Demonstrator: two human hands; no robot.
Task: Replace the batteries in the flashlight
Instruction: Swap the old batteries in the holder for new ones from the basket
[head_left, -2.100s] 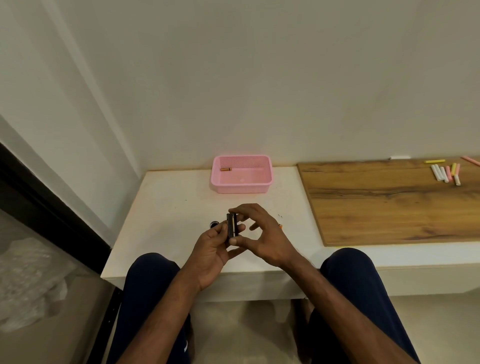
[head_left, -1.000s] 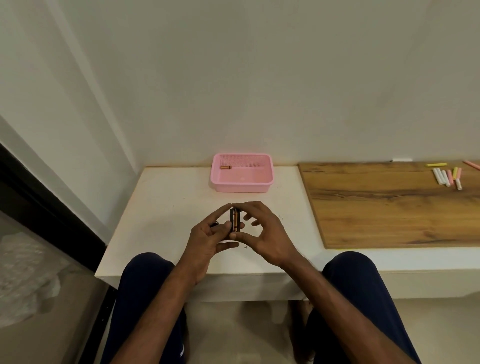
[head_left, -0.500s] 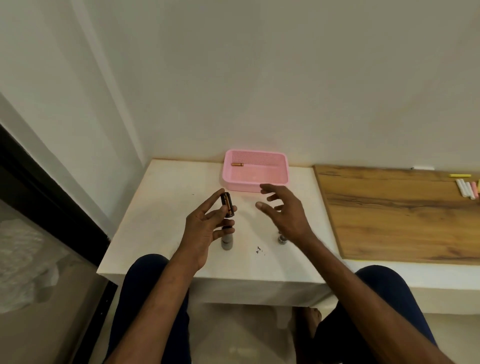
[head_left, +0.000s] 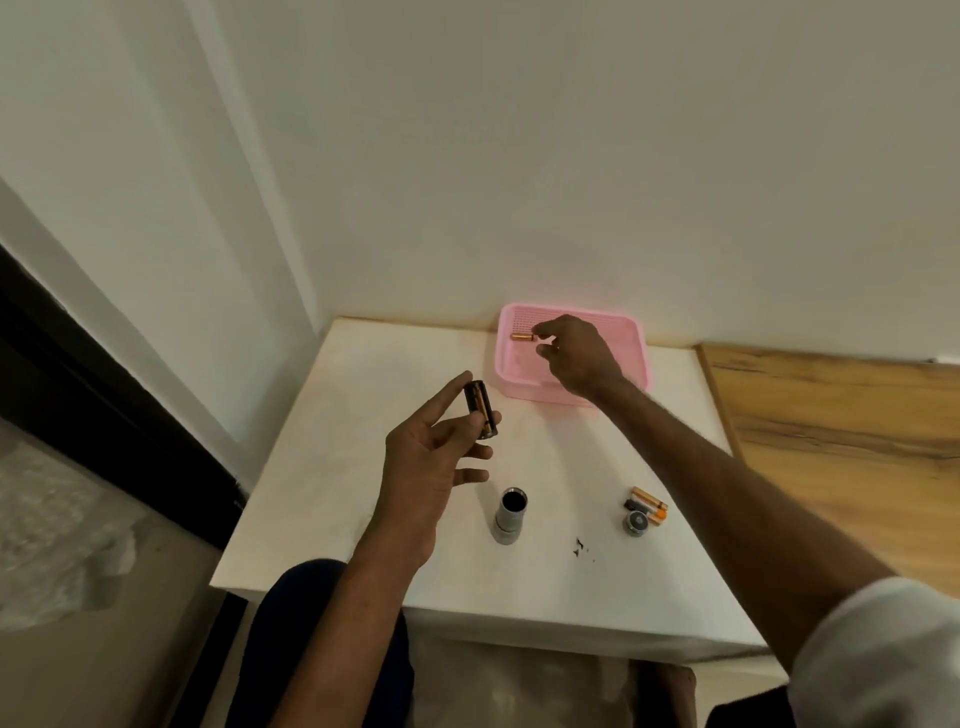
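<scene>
Head view. Inspector: Locate the flashlight.

Assessor: The flashlight body (head_left: 511, 515) stands upright on the white desk (head_left: 363, 395), open end up, just in front of the person. Its end cap (head_left: 635, 523) lies well to the right, with loose batteries (head_left: 649, 503) just beside it. Judgement: standing it mouth-up keeps it ready to receive the cartridge, and the loose cells look set aside as the spent ones.

Inspector: The left hand?

Assessor: The left hand (head_left: 428, 462) is raised above the desk. Thumb and middle fingers pinch a black battery cartridge (head_left: 480, 415), and the index finger lies straight alongside it. A gold-coloured cell shows in the side turned to the camera. Judgement: it is held up and steady so another cell can go in.

Inspector: And the right?

Assessor: The right hand (head_left: 574, 356) reaches into the pink basket (head_left: 519, 387) at the back of the desk. Its fingers are curled, with the tips at one end of a single battery (head_left: 521, 337) lying inside. Whether it has a grip on that battery I cannot tell.

Inspector: Stage?

Assessor: Judged mid-task: a fresh cell is being fetched. Loading, reinserting and capping are not yet done. Risk: cell polarity in the cartridge, which is not readable here.
</scene>
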